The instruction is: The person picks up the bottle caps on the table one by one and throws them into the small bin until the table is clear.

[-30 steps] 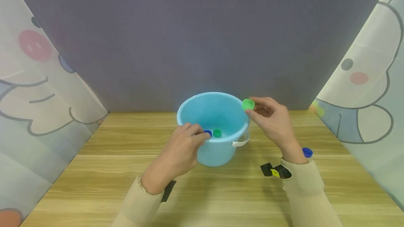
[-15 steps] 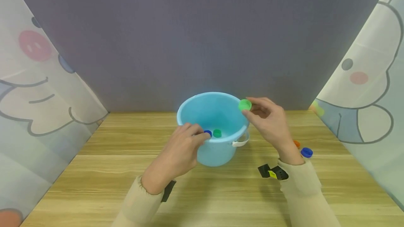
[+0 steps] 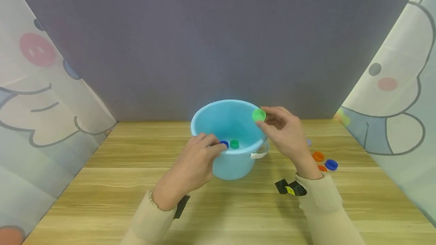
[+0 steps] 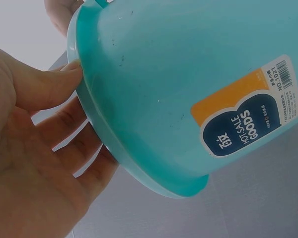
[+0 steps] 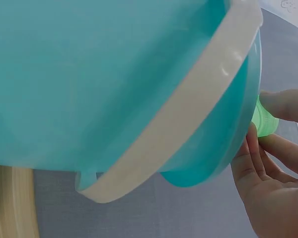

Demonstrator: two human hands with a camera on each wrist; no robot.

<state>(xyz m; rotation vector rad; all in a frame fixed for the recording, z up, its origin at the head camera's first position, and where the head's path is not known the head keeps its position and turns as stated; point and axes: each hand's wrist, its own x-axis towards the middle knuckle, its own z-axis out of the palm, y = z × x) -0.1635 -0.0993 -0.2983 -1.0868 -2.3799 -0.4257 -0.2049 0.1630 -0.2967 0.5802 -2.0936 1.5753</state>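
Note:
A light blue bucket (image 3: pixel 231 167) stands upright on the wooden table. My left hand (image 3: pixel 194 158) grips the near left part of its rim, thumb on the outer side and fingers over the edge, as the left wrist view shows. My right hand (image 3: pixel 286 133) pinches a bright green bottle cap (image 3: pixel 259 115) between thumb and fingers, above the right part of the rim. Inside the bucket lie a darker green cap (image 3: pixel 234 144) and a blue cap (image 3: pixel 224 143), the latter partly behind my left thumb.
Right of the bucket, near my right wrist, lie a blue cap (image 3: pixel 331 165), two orange caps (image 3: pixel 318 157) and a pale purple one (image 3: pixel 309 142), partly hidden. A white handle (image 5: pixel 179 114) hangs on the bucket's right side. A dark grey panel (image 3: pixel 218 41) stands behind.
My right hand has moved left with the bright green cap, from beside the rim to over it. Orange and pale caps on the table have come into sight. My left hand stays put.

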